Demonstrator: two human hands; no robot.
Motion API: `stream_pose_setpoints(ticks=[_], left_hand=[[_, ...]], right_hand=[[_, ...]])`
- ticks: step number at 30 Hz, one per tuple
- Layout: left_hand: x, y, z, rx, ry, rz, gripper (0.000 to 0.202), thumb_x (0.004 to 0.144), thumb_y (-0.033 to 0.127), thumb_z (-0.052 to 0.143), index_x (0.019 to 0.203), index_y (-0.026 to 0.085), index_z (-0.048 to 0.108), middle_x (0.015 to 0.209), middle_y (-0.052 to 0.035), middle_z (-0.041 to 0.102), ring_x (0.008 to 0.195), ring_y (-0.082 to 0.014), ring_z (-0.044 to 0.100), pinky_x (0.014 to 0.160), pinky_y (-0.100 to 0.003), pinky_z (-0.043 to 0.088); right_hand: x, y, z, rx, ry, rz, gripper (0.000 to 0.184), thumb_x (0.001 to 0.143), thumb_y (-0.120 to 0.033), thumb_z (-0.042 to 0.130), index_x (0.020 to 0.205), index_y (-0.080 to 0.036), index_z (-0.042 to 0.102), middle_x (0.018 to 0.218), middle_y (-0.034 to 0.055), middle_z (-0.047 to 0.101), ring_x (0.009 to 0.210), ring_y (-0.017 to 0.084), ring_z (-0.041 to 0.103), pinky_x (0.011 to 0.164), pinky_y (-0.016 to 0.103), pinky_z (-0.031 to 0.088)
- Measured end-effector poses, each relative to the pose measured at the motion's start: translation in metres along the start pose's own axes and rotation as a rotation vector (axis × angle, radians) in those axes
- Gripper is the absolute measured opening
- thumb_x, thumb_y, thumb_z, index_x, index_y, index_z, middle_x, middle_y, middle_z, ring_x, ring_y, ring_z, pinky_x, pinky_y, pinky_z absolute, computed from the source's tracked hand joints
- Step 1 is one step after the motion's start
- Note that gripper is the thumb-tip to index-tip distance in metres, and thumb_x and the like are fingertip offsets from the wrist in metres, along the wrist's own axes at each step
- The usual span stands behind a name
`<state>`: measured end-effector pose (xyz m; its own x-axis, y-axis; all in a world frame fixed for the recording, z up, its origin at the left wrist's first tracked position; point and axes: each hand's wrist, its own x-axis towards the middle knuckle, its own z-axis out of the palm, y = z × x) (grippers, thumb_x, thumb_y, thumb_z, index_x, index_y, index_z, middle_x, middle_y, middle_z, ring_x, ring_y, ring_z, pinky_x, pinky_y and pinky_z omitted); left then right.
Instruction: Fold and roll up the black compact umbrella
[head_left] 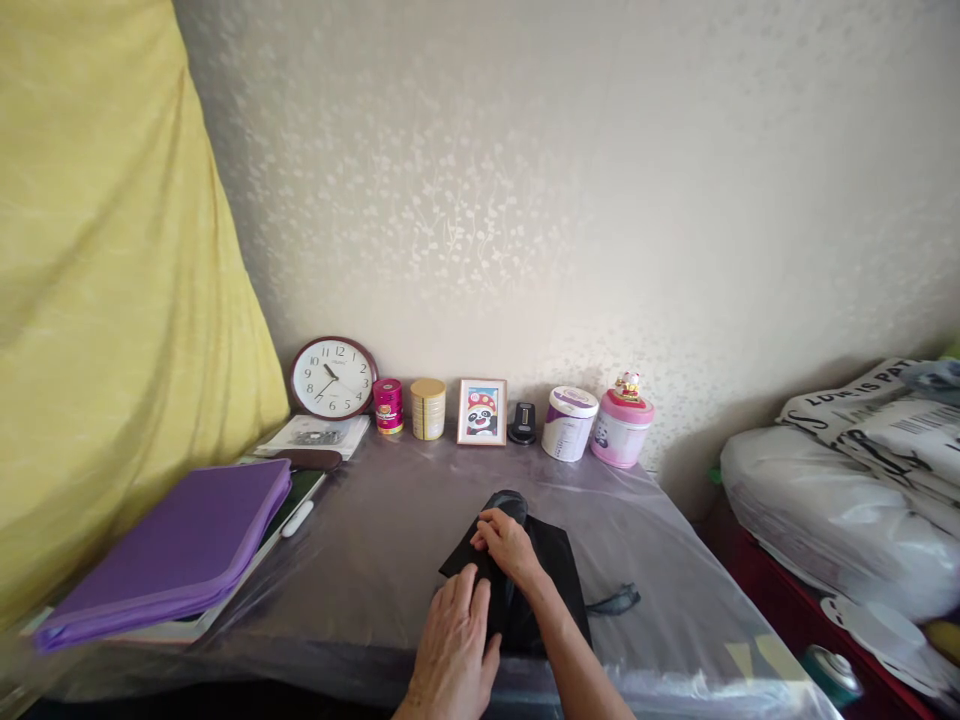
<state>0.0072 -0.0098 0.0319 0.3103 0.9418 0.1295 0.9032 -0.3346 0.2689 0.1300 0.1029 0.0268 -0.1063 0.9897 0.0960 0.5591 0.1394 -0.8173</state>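
Note:
A black cloth item (555,550) lies folded or bunched near the front of the table; its exact kind does not show. At its far end is a dark grey, shiny rounded part (507,500), and a dark grey strap (615,601) sticks out to the right. My left hand (456,625) rests on the cloth's near left side, fingers stretched out and thumb apart. Farther forward, my right hand (506,548) reaches across it with curled fingers gripping the cloth just below the grey part. My hands and right forearm hide much of the item.
A purple folder (172,550) lies on papers at left, beside a white pen-like object (298,519). Along the wall stand a clock (334,378), cans, a framed panda picture (481,412) and a pink tub (622,430). Plastic-wrapped bags (840,510) sit right of the table.

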Motion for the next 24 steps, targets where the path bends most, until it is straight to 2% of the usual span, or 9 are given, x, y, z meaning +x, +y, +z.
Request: stream_pose_setpoints(ticks=[3,6,9,11,15,19,22,24], left_hand=[[0.005,-0.003,0.019,-0.072,0.014,0.107,0.069,0.073,0.023,0.048,0.138,0.023,0.027,0.149,-0.0071,0.021,0.135,-0.0267,0.022,0.109,-0.044,0.023],[0.009,-0.009,0.045,-0.129,-0.015,0.099,0.085,0.066,0.022,0.053,0.142,0.021,0.014,0.151,-0.0086,0.008,0.137,-0.0283,0.016,0.109,-0.043,0.022],[0.011,-0.011,0.064,-0.137,-0.043,0.087,0.085,0.062,0.019,0.054,0.141,0.019,0.020,0.151,-0.0101,0.008,0.137,-0.0292,0.014,0.110,-0.042,0.020],[0.012,-0.009,0.067,-0.134,-0.062,0.078,0.088,0.059,0.016,0.055,0.140,0.017,0.021,0.151,-0.0114,0.009,0.136,-0.0304,0.015,0.110,-0.042,0.020],[0.013,0.005,0.051,-0.107,-0.110,0.012,0.098,0.054,0.008,0.054,0.142,0.015,0.011,0.150,-0.0139,0.006,0.136,-0.0311,0.015,0.110,-0.043,0.020],[0.014,0.018,0.025,-0.063,-0.279,-0.086,0.104,0.046,-0.003,0.050,0.141,0.012,0.010,0.149,-0.0173,0.006,0.136,-0.0302,0.014,0.110,-0.040,0.020],[0.014,0.022,0.013,-0.093,-0.324,-0.119,0.106,0.045,-0.005,0.048,0.141,0.013,0.008,0.149,-0.0173,0.008,0.137,-0.0296,0.014,0.110,-0.039,0.020],[0.014,0.022,0.010,-0.103,-0.336,-0.127,0.105,0.046,-0.005,0.048,0.141,0.012,0.006,0.149,-0.0171,0.008,0.137,-0.0284,0.014,0.110,-0.037,0.020]], right_hand=[[-0.007,-0.006,-0.002,-0.103,-0.038,-0.093,0.022,0.084,-0.022,0.042,0.092,-0.021,0.062,0.075,-0.0011,0.071,0.071,0.012,0.065,0.067,0.021,0.044],[-0.020,-0.007,-0.005,-0.172,-0.046,-0.198,0.024,0.087,-0.023,0.041,0.094,-0.025,0.064,0.079,-0.0019,0.071,0.077,0.013,0.064,0.071,0.022,0.044],[-0.033,-0.003,-0.008,-0.257,0.009,-0.371,0.025,0.089,-0.028,0.043,0.094,-0.026,0.067,0.085,0.0002,0.070,0.085,0.015,0.060,0.079,0.025,0.044],[-0.036,0.003,-0.011,-0.299,0.023,-0.475,0.026,0.090,-0.030,0.042,0.089,-0.024,0.068,0.086,0.0015,0.070,0.093,0.016,0.057,0.086,0.027,0.041],[-0.024,0.015,-0.018,-0.347,-0.015,-0.535,0.033,0.093,-0.027,0.036,0.086,-0.023,0.068,0.088,0.0013,0.070,0.108,0.017,0.052,0.102,0.034,0.029],[0.003,0.022,-0.024,-0.415,-0.048,-0.428,0.034,0.093,-0.028,0.035,0.086,-0.024,0.068,0.095,0.0014,0.070,0.115,0.017,0.049,0.107,0.039,0.018],[0.023,0.025,-0.026,-0.449,-0.023,-0.319,0.033,0.091,-0.026,0.037,0.081,-0.024,0.068,0.095,0.0013,0.070,0.115,0.017,0.048,0.107,0.038,0.016],[0.034,0.026,-0.026,-0.459,0.022,-0.260,0.030,0.090,-0.025,0.040,0.078,-0.025,0.068,0.095,0.0008,0.070,0.115,0.017,0.049,0.105,0.034,0.021]])
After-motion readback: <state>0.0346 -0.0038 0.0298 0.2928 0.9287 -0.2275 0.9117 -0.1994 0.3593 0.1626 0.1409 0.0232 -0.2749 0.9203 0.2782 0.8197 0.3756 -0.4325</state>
